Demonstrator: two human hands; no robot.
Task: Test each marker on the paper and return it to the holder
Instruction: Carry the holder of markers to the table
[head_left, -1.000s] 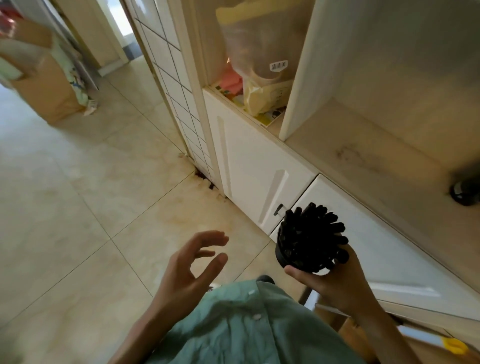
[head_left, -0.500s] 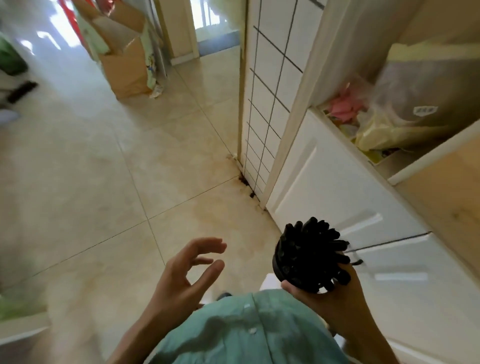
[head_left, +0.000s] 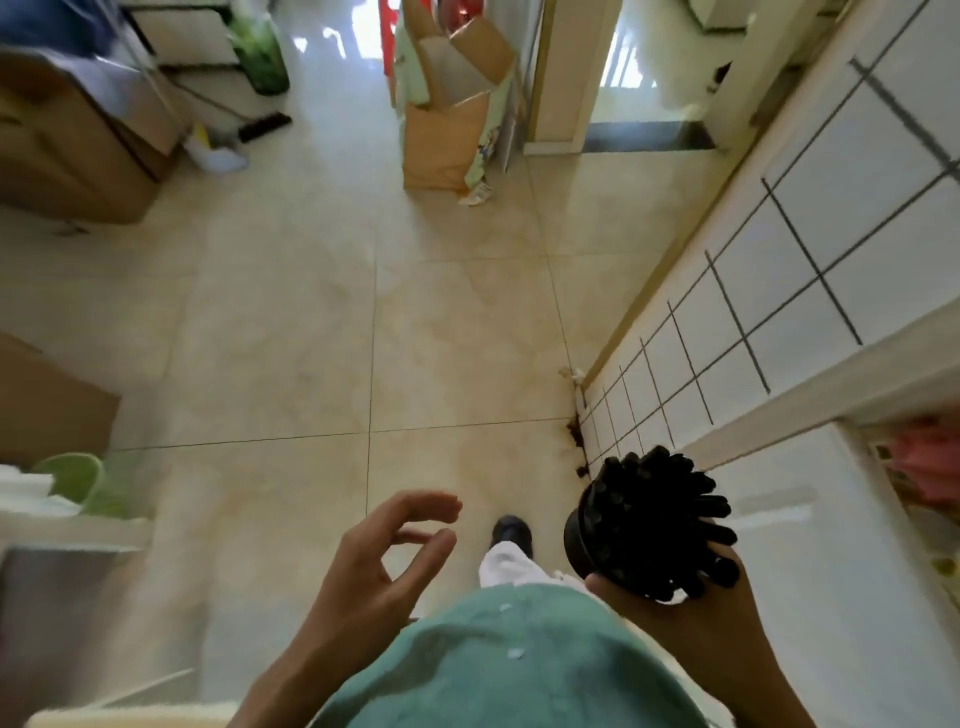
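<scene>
The right hand (head_left: 696, 618) grips a black holder (head_left: 613, 540) packed with black markers (head_left: 660, 514) at four o'clock. The left hand (head_left: 374, 566) — at six o'clock — hangs empty, fingers loosely spread over the tiled floor (head_left: 291, 338).

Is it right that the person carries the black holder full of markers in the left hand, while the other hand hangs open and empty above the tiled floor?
Not quite: the head view shows the black holder, packed with markers, in the right hand. The left hand is the open, empty one, above the tiled floor.
</scene>
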